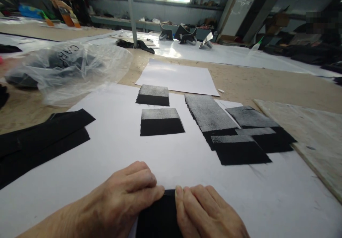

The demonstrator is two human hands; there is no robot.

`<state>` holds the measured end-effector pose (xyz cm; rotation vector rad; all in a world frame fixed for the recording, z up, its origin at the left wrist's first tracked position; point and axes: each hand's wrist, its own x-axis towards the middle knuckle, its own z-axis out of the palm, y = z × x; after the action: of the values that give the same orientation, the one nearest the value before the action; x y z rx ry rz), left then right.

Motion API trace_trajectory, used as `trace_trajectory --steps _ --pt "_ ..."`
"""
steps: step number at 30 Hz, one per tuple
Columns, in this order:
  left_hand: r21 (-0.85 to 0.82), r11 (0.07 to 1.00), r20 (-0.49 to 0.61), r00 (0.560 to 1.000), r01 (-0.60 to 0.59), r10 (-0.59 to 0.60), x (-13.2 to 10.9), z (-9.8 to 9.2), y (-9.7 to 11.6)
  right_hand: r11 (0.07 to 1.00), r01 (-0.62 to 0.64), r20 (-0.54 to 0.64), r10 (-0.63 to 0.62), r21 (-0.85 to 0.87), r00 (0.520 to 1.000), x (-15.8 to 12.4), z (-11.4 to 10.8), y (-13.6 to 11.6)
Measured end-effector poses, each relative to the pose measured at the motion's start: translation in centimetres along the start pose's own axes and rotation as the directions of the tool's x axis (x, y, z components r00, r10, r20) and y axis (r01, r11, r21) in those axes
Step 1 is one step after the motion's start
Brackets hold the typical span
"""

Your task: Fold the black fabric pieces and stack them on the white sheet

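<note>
A black fabric piece (157, 218) lies at the bottom centre on white paper (112, 152), its far edge showing a narrow folded strip. My left hand (120, 195) pinches that edge at its left end, thumb on top and fingers curled. At the right end, my right hand (208, 213) grips the same edge with fingertips pressed together. Beyond my hands lie two smaller black pieces, a nearer one (161, 127) and a farther one (153, 101), each with a greyish band along its far part. The near end of the held fabric is cut off by the frame.
Several overlapping black and grey pieces (240, 152) lie to the right, near a pale board (307, 134). Long black strips (40, 138) are at left. Farther back are a clear plastic bag (80, 67), a white sheet (179, 76), a pole (131, 13) and a person (77, 6).
</note>
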<state>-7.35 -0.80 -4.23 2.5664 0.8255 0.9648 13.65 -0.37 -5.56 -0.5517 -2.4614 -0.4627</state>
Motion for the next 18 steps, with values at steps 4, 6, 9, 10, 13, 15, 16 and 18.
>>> trace_trajectory --steps 4,6,9,10,13,15,16,18 --pt "0.059 0.998 0.023 1.0 -0.006 0.004 -0.4 -0.3 0.1 0.999 -0.007 0.031 0.005 0.046 1.0 -0.1 -0.2 0.3" --pt "0.115 0.993 0.045 0.999 -0.018 0.013 -0.7 0.0 0.2 0.999 -0.001 0.054 -0.001 0.044 0.999 0.0 -0.2 0.4" --pt "0.15 0.989 0.062 0.998 0.012 -0.021 -0.8 0.6 0.5 1.0 -0.011 0.018 0.011 0.015 1.0 0.2 0.0 0.6" --pt "0.147 0.989 0.071 0.997 0.027 -0.037 -0.8 0.7 0.6 1.0 -0.006 0.008 0.006 0.012 1.0 0.3 0.1 0.6" --pt "0.133 0.989 0.096 0.993 0.06 -0.073 -0.7 1.1 0.7 0.999 0.026 0.022 -0.027 0.041 0.999 0.8 0.5 0.5" --pt "0.126 0.99 0.08 0.994 0.059 -0.069 -0.7 1.2 0.6 0.996 0.034 0.026 -0.036 0.078 0.999 1.2 0.9 0.2" --pt "0.119 0.991 0.072 0.995 0.061 -0.07 -0.7 1.2 0.5 0.995 0.037 0.01 -0.038 0.094 0.999 1.4 1.1 0.0" --pt "0.069 0.995 0.065 0.995 0.069 -0.073 -0.9 0.9 0.1 0.992 0.037 -0.032 -0.033 0.124 0.999 1.7 1.4 -0.3"
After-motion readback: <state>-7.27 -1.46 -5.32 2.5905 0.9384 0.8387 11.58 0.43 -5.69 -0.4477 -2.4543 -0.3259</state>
